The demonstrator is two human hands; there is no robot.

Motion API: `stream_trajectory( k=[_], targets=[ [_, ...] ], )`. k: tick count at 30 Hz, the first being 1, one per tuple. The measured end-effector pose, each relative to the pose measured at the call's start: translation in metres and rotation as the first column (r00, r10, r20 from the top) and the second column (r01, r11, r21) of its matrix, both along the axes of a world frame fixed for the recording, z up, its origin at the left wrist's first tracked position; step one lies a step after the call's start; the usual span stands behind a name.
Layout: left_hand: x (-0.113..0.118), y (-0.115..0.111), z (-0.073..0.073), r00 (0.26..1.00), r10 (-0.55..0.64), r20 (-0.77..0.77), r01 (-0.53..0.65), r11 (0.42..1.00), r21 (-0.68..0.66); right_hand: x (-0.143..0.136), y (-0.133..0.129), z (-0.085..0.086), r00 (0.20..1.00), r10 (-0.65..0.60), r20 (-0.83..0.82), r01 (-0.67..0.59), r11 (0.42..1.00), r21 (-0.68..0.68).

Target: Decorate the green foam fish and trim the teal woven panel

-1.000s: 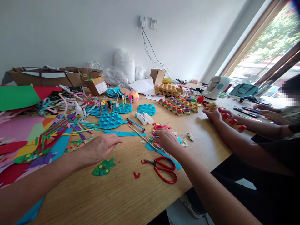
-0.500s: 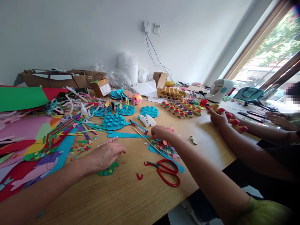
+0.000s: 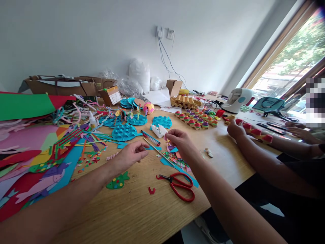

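My left hand (image 3: pixel 133 154) hovers over the table by a blue strip (image 3: pixel 122 145), fingers loosely bent, thumb apart from them, holding nothing. Above a heap of paper scraps (image 3: pixel 180 159), my right hand (image 3: pixel 179 139) pinches a small pinkish strip (image 3: pixel 168 145), apparently paper and partly hidden by the fingers. White glue bottles (image 3: pixel 157 131) lie just beyond that hand. Between the hands are pens (image 3: pixel 151 137) and a thin wooden stick (image 3: pixel 158 151). Red-handled scissors (image 3: pixel 181 184) rest nearer me. A green spotted paper fish (image 3: pixel 118 180) lies below my left hand.
Blue egg-carton pieces (image 3: pixel 124 131) stand behind my hands. Coloured paper and fish cut-outs (image 3: pixel 54 178) cover the left side. Painted egg trays (image 3: pixel 198 118) and a white fan (image 3: pixel 237 101) sit at the right. A co-worker's hands (image 3: pixel 236 128) hold a red-topped carton strip (image 3: pixel 256 132).
My left hand has moved up and right, uncovering the green fish. My right hand has shifted slightly right and lifted off the scraps, with the pinkish strip now showing in its fingers.
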State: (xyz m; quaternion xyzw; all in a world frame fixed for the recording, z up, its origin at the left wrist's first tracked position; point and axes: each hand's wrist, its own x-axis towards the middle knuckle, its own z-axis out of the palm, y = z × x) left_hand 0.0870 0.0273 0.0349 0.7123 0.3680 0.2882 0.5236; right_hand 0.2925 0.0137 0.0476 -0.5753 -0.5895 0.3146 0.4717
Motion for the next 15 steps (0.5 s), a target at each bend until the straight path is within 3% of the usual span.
stream_trajectory(
  k=[2,4,9,11,13,15],
  targets=[
    [0.013,-0.003,0.001,0.994,-0.017,0.109,0.022,0.998,-0.05,-0.015,-0.011,0.0,0.973,0.01,-0.232,-0.011,1.0,-0.004],
    [0.024,-0.007,0.001,0.983,-0.019,0.18,0.033,0.997,-0.075,-0.029,-0.019,-0.002,0.944,0.004,-0.329,-0.011,1.0,-0.02],
    [0.033,-0.014,-0.003,0.962,0.02,0.273,0.006,0.996,-0.094,-0.04,-0.035,-0.009,0.952,0.01,-0.306,-0.022,0.999,-0.036],
    [0.03,-0.014,-0.005,0.964,0.027,0.266,0.0,0.995,-0.101,-0.03,-0.047,-0.012,0.989,-0.006,-0.147,0.001,0.999,-0.034],
    [0.023,-0.012,-0.005,0.972,0.022,0.234,0.003,0.994,-0.106,-0.015,-0.063,-0.016,0.984,-0.047,0.173,0.05,0.999,-0.013],
    [0.017,-0.01,-0.006,0.981,0.027,0.194,-0.004,0.993,-0.12,0.001,-0.081,-0.021,0.79,-0.039,0.612,0.107,0.991,-0.075]
  ],
)
